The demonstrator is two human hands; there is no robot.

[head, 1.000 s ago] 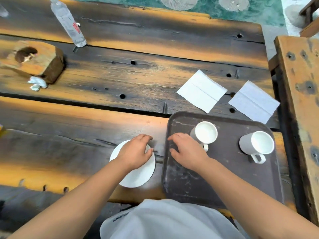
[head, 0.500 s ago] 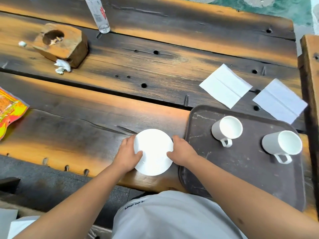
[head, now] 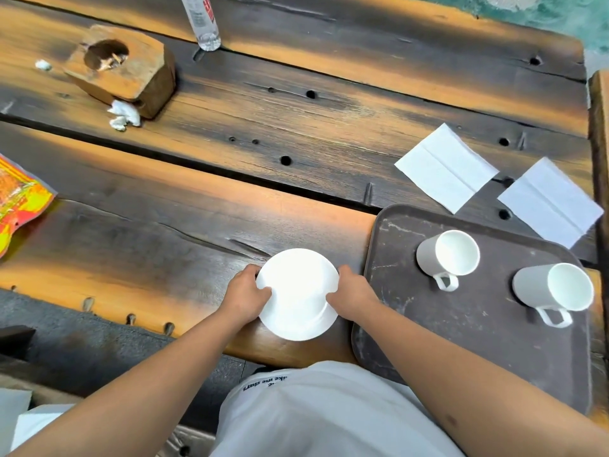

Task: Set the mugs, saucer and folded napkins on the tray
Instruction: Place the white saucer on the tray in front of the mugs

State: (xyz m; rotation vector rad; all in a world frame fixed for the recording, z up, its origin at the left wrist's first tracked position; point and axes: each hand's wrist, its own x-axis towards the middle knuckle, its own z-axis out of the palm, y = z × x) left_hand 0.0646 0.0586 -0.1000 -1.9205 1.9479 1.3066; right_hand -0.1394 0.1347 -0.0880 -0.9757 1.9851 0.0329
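Both hands grip the saucer (head: 298,293) (beside the tray (head: 468,341))

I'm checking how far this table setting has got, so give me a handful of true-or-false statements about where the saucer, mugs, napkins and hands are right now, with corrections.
1. Both white ceramic mugs stand on the dark brown plastic tray. True.
2. The round white saucer already lies on the tray. False: it is over the wooden table, left of the tray.
3. The left hand and the right hand grip the saucer at opposite edges. True.
4. The two folded white paper napkins are stacked on the tray. False: they lie side by side on the table beyond the tray.
5. The clear plastic bottle stands on the tray. False: it stands at the table's far side.
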